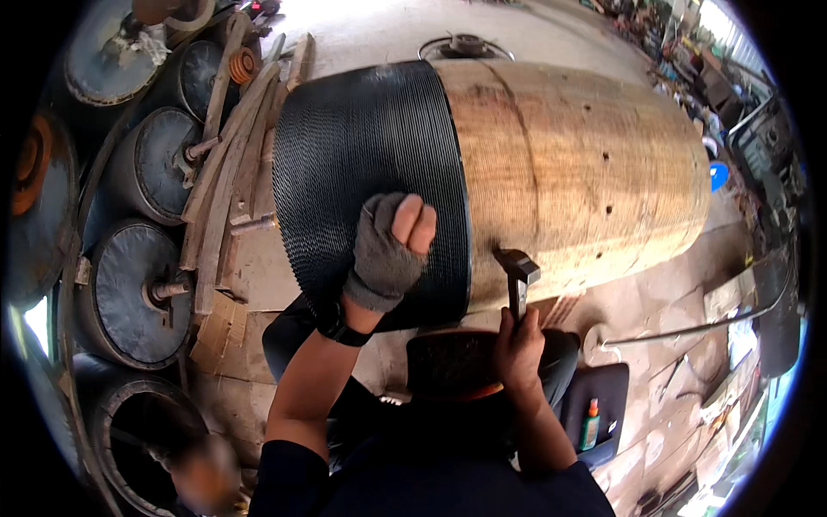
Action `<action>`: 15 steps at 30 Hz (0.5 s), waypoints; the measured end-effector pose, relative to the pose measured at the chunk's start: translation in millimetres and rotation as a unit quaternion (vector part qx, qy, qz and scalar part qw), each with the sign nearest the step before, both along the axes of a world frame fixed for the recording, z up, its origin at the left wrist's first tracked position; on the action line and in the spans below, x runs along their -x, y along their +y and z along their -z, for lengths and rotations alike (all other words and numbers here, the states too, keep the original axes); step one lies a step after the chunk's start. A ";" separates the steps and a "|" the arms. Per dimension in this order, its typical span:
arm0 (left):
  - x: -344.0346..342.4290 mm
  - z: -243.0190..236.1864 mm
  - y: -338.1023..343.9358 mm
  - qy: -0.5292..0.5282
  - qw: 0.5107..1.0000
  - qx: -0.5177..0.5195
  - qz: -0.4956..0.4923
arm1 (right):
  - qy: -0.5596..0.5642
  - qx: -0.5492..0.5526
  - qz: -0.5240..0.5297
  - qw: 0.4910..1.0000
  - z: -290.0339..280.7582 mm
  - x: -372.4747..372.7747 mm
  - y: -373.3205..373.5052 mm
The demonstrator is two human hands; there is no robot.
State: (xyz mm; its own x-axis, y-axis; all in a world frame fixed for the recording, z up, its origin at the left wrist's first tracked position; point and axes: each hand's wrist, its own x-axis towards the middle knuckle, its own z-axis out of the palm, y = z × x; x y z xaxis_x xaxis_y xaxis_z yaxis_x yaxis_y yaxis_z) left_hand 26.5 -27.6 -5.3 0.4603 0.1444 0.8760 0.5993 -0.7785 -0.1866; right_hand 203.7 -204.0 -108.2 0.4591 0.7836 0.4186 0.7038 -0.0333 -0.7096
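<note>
A large drum lies on its side across the view in front of me. Black ribbed covering wraps its left part, while the right part is a bare tan, finely grooved surface with several small dark holes. My left hand, in a grey glove with bare fingertips, is closed over the black ribs near their right edge; what its fingers hold, if anything, is hidden. My right hand grips a hammer by the handle, its head raised close to the drum's near side.
A dark basin sits between my knees. Beside my right leg, a green bottle with an orange cap stands on a dark surface. Several drums and wooden planks line the left. A curved rod reaches in at right.
</note>
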 end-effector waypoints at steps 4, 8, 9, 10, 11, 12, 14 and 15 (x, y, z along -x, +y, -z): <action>0.6 -2.1 5.7 0.013 0.999 -0.001 -0.049 | 0.002 -0.034 -0.009 0.999 2.8 -2.5 -12.2; 1.1 -7.7 8.8 0.036 0.996 -0.011 -0.084 | 0.053 -0.024 -0.025 0.998 2.9 -0.6 -23.6; -2.7 -8.4 10.0 0.042 0.995 -0.025 -0.082 | 0.064 -0.018 -0.020 0.998 5.3 0.0 -27.1; -6.3 -10.7 9.6 0.049 0.995 -0.039 -0.082 | 0.076 -0.012 -0.017 0.997 7.5 0.7 -30.3; -10.0 -10.0 -1.7 0.039 0.996 -0.004 -0.075 | 0.084 -0.013 -0.018 0.996 9.0 0.7 -32.9; -16.3 -5.9 -15.7 0.026 0.999 0.021 -0.042 | 0.094 -0.014 -0.017 0.995 11.4 0.2 -35.4; -28.3 7.0 -46.2 0.001 0.997 0.070 0.022 | 0.117 -0.009 -0.021 0.993 17.9 -0.9 -38.7; -33.4 16.1 -57.9 0.004 0.995 0.087 0.040 | 0.129 -0.001 -0.024 0.991 22.2 -2.2 -40.5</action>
